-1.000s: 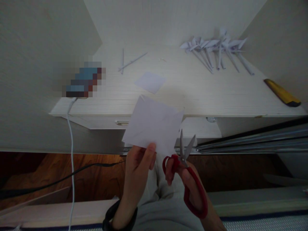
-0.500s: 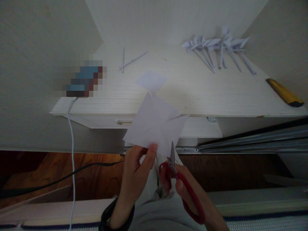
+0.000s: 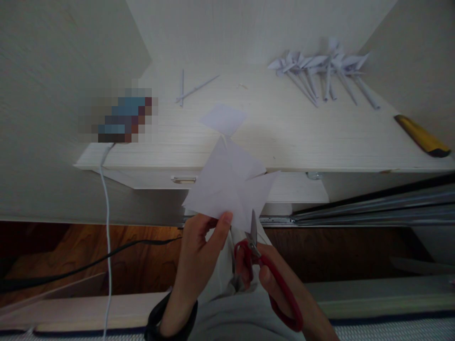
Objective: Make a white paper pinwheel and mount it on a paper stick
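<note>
White paper held by the worktop's front edge

Left hand pinches its near side, thumb on top; right hand curls around red-handled scissors, blades at the paper's near corner.

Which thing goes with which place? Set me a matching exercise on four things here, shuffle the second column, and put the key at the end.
Things
1. red-handled scissors
2. larger white paper sheet
3. two thin paper sticks
4. white cable

Places
A. crossing each other on the desktop
B. hanging down past the front edge
C. in the right hand
D. pinched by the left hand

Pairs: 1-C, 2-D, 3-A, 4-B
</note>
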A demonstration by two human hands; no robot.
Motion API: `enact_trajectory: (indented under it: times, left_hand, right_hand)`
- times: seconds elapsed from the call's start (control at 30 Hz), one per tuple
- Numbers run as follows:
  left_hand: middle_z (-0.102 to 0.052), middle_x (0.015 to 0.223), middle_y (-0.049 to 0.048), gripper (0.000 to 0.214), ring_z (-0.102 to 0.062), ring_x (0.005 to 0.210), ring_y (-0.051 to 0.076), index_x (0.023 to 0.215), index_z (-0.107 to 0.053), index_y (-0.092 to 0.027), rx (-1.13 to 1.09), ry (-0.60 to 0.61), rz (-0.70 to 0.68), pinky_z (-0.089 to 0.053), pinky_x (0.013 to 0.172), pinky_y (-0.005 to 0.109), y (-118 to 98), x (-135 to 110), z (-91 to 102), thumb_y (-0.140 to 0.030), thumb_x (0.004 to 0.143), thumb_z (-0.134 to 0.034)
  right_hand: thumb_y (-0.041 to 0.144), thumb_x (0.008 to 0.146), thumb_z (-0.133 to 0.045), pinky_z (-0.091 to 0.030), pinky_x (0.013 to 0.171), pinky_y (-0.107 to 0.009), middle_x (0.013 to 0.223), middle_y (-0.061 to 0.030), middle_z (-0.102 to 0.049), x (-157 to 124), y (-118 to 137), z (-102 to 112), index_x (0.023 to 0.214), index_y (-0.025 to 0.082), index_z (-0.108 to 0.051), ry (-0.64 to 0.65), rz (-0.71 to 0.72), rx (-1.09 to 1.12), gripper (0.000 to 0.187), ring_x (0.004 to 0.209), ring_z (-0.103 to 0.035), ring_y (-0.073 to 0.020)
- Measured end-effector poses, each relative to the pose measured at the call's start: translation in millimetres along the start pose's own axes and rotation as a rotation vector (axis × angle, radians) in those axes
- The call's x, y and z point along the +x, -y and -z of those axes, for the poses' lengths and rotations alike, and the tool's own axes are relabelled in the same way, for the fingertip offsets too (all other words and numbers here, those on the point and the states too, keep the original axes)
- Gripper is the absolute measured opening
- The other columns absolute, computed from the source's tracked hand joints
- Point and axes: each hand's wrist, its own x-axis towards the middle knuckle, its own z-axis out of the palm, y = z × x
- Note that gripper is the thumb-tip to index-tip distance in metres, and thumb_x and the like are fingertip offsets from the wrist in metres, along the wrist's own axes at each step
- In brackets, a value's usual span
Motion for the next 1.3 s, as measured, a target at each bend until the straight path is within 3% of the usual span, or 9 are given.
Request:
enact_trajectory:
  times: [0.37,0.7,0.9,1.1,1.3]
  left_hand:
    - [-0.053,0.053,-0.0024,0.026,-0.05,0.049,0.012,0.061,-0.06,-0.02,-0.012,-0.041,0.017,-0.035,0.041,0.022,-1.0,-2.0,1.2,-0.035,0.079,-0.07]
    - [-0.055,0.056,-0.0028,0.026,-0.049,0.051,0.01,0.063,-0.062,-0.019,-0.055,-0.003,0.0,-0.037,0.046,0.021,-1.4,-1.1,0.2,-0.035,0.083,-0.068]
    - [-0.043,0.049,-0.007,0.031,-0.039,0.045,0.008,0.061,-0.054,-0.019,-0.076,0.044,-0.027,-0.031,0.045,0.021,-2.7,-0.5,-3.6,-0.031,0.089,-0.062]
    - [-0.038,0.047,-0.0075,0.029,-0.037,0.043,0.01,0.059,-0.049,-0.021,0.069,0.023,-0.105,-0.031,0.046,0.024,-14.5,-2.0,-10.6,-0.026,0.085,-0.058]
    - [-0.041,0.046,-0.0064,0.032,-0.042,0.045,0.012,0.055,-0.048,-0.022,0.174,0.04,-0.12,-0.037,0.053,0.026,-12.2,-1.7,-13.4,-0.027,0.086,-0.056]
  right_hand:
    - [0.083,0.08,-0.036,-0.035,0.052,-0.025,0.062,0.0001,-0.049,2.4,-12.2,-5.3,0.073,0.018,-0.053,-0.021,-0.037,0.096,0.068,0.054,-0.045,-0.0125]
    - [0.085,0.076,-0.04,-0.035,0.046,-0.022,0.058,0.0014,-0.047,2.4,-14.0,-5.9,0.072,0.017,-0.052,-0.02,-0.076,0.129,0.069,0.048,-0.043,-0.0099]
    - [0.086,0.073,-0.043,-0.036,0.044,-0.021,0.057,0.0014,-0.047,4.3,-14.1,-7.2,0.069,0.017,-0.053,-0.05,-0.081,0.141,0.071,0.046,-0.043,-0.0088]
    - [0.088,0.072,-0.042,-0.036,0.042,-0.021,0.055,0.001,-0.046,7.3,-12.7,-8.0,0.065,0.018,-0.049,-0.111,-0.092,0.082,0.07,0.045,-0.043,-0.0096]
    - [0.086,0.073,-0.044,-0.036,0.043,-0.022,0.057,0.0018,-0.045,3.4,-12.6,-7.3,0.066,0.018,-0.048,-0.138,-0.089,0.085,0.068,0.046,-0.042,-0.0096]
